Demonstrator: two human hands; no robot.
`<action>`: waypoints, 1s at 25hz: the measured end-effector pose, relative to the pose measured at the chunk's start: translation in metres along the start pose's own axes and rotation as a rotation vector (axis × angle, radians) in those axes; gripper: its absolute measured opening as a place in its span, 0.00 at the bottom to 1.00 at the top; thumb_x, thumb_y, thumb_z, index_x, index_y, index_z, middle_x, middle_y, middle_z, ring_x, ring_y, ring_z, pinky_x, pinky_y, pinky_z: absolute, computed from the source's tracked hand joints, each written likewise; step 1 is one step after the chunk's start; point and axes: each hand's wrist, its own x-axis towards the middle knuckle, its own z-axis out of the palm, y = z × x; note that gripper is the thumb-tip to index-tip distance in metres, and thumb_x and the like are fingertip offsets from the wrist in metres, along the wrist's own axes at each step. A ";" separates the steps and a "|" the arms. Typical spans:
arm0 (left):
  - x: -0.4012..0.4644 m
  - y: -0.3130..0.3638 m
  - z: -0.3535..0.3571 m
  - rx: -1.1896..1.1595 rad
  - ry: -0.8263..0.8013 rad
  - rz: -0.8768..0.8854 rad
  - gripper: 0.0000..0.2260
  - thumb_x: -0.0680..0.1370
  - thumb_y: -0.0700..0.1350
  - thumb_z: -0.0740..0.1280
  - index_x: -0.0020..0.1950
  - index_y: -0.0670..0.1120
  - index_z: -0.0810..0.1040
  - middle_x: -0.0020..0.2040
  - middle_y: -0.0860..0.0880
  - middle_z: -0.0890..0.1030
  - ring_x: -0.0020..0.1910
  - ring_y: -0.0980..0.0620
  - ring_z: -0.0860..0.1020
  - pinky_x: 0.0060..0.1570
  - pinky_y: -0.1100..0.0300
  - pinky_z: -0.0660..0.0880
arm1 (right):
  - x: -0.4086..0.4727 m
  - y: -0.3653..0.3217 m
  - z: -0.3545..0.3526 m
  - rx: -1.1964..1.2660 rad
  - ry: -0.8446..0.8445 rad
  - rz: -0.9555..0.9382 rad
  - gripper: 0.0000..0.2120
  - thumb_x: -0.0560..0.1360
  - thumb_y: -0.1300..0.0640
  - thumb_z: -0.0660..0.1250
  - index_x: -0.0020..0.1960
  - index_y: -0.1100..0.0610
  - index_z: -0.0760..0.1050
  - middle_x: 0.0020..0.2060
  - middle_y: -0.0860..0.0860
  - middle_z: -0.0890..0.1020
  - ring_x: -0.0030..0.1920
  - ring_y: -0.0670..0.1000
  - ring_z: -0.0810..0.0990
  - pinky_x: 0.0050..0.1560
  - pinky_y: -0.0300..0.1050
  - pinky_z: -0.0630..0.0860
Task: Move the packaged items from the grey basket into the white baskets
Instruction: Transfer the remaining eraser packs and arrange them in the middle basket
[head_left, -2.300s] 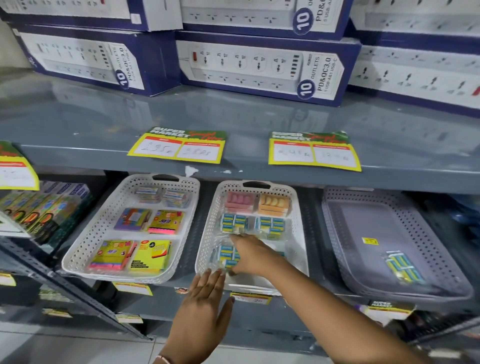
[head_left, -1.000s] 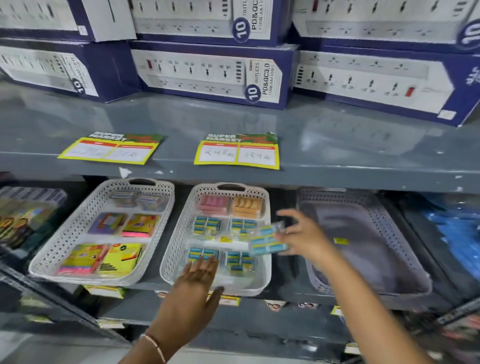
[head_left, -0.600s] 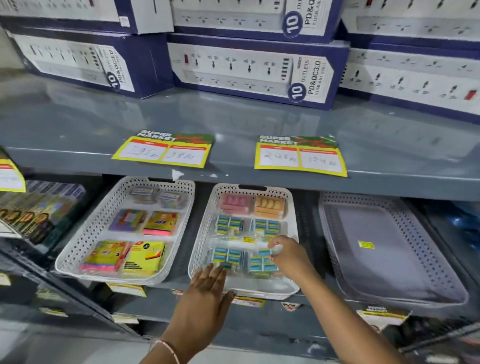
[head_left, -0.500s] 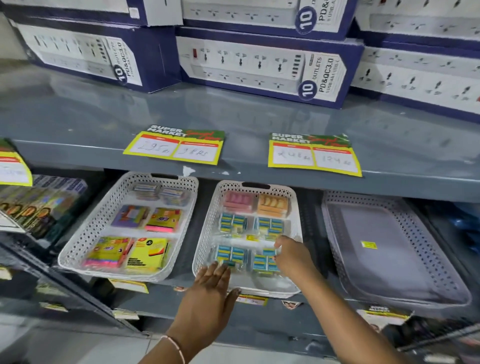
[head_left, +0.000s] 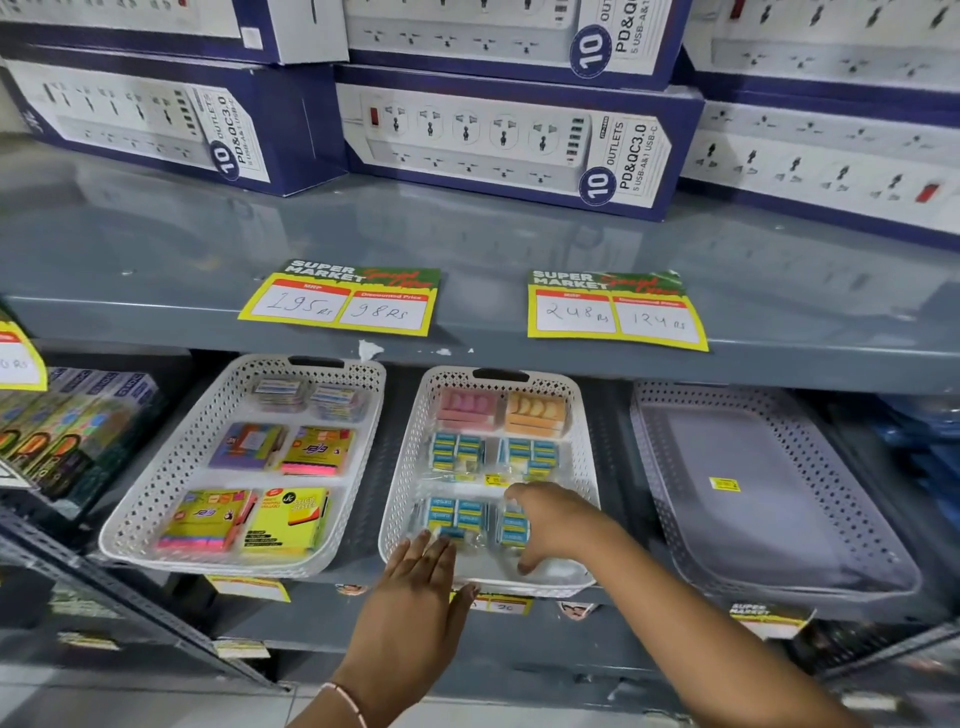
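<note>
Seating the blue packet (head_left: 511, 525) with our right hand (head_left: 558, 522), fingers spread on it, front-right corner of middle white basket (head_left: 400, 499). Left hand (head_left: 415, 597), flat and empty, steadies the front rim. We square it up; grey basket (head_left: 654, 467) looks cleared.

Two grey metal shelves (head_left: 779, 291), one above the other. Lower shelf (head_left: 519, 613), level with the hands: three baskets in a row. Middle white basket (head_left: 400, 493) directly under the right hand (head_left: 558, 525), its near rim at the left hand (head_left: 415, 587). Second white basket (head_left: 166, 483) left of both hands. Grey basket (head_left: 857, 519) right of the right hand. Coloured packs (head_left: 62, 431) far left of the hands. Upper shelf, above and beyond the hands: blue-and-white boxes (head_left: 498, 140) stacked along the back; two yellow price tags (head_left: 343, 301) (head_left: 615, 312) on the front edge, one above each white basket.
</note>
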 end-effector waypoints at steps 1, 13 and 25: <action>0.000 0.000 0.000 0.003 -0.001 0.002 0.29 0.82 0.59 0.49 0.62 0.39 0.80 0.61 0.43 0.80 0.63 0.42 0.76 0.66 0.52 0.61 | 0.003 -0.001 0.003 -0.046 0.002 -0.010 0.40 0.60 0.53 0.81 0.68 0.53 0.67 0.65 0.54 0.75 0.62 0.57 0.76 0.59 0.51 0.77; -0.002 0.005 -0.009 0.011 0.006 -0.022 0.30 0.82 0.60 0.47 0.62 0.41 0.80 0.61 0.44 0.80 0.63 0.45 0.76 0.67 0.51 0.67 | 0.002 0.001 -0.008 0.028 0.009 -0.068 0.45 0.63 0.53 0.79 0.75 0.50 0.61 0.70 0.53 0.69 0.68 0.55 0.71 0.64 0.49 0.73; -0.002 0.005 -0.005 0.068 0.051 0.005 0.27 0.80 0.59 0.55 0.61 0.40 0.80 0.60 0.43 0.80 0.62 0.43 0.76 0.66 0.53 0.60 | -0.014 0.014 -0.030 0.723 0.266 0.084 0.15 0.67 0.49 0.77 0.47 0.53 0.75 0.49 0.52 0.78 0.47 0.54 0.82 0.37 0.50 0.82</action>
